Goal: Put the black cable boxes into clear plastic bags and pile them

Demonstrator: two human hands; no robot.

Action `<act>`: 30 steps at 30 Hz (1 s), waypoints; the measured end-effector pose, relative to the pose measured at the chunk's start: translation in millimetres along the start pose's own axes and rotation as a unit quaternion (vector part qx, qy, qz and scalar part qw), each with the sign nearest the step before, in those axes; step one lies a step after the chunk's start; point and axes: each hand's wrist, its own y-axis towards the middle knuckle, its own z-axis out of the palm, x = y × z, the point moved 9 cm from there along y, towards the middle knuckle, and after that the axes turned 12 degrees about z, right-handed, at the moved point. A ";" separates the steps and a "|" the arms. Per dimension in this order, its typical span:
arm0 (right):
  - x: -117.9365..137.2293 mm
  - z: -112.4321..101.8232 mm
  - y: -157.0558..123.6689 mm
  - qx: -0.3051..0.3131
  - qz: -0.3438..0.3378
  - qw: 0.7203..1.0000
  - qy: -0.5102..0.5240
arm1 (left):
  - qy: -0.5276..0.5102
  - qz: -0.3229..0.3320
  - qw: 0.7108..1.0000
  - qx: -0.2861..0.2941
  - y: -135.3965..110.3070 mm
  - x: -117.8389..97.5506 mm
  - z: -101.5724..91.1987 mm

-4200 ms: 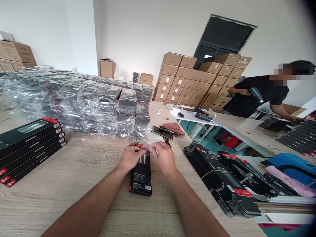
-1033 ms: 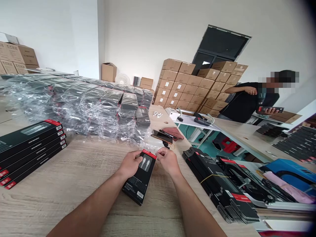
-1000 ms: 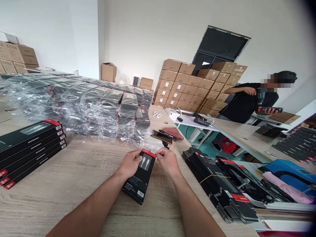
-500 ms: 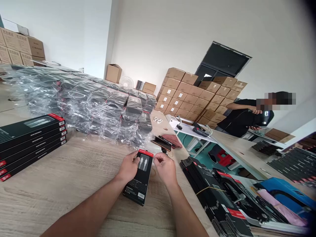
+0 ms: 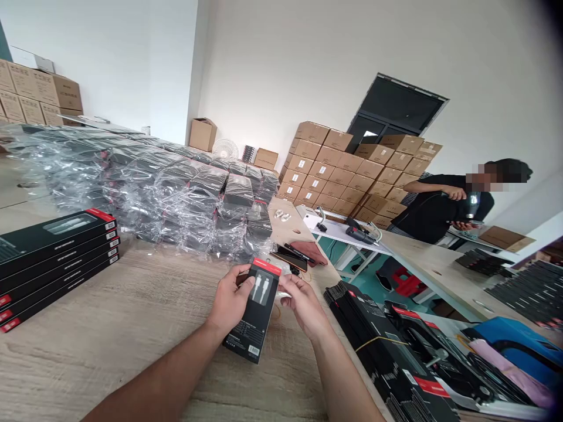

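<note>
Both my hands hold a black retail box (image 5: 255,313) with a red top edge, and its window shows a white cable. My left hand (image 5: 231,298) grips the box's left side, with the thumb across its face. My right hand (image 5: 302,306) pinches the right edge, with a bit of clear film near the fingers. The box is tilted and raised a little above the light wood table (image 5: 118,357). Its lower end sits close to the table top.
Shrink-wrapped box blocks (image 5: 176,211) stand behind my hands, with a box stack (image 5: 57,264) to the left. A phone (image 5: 288,259) and red cloth (image 5: 310,252) lie ahead. Flat black sleeves (image 5: 387,369) lie right. A co-worker (image 5: 440,210) holds a heat gun (image 5: 472,205) before stacked cartons (image 5: 338,170).
The box has risen from the table into both hands and stands more upright. My view has rolled slightly. The co-worker's hands have moved in toward the heat gun.
</note>
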 end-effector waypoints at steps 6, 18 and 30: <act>29.5 -7.9 -20.4 -0.026 -0.097 0.989 0.112 | -0.028 0.065 0.997 0.031 5.9 -56.1 7.1; 7.8 34.0 -24.9 0.191 -0.024 0.974 -0.121 | 0.180 -0.032 0.946 0.266 -7.6 -17.1 -7.6; -9.1 40.9 -20.0 0.217 -0.017 0.970 -0.111 | 0.249 -0.016 0.942 0.223 -3.7 -33.8 -2.0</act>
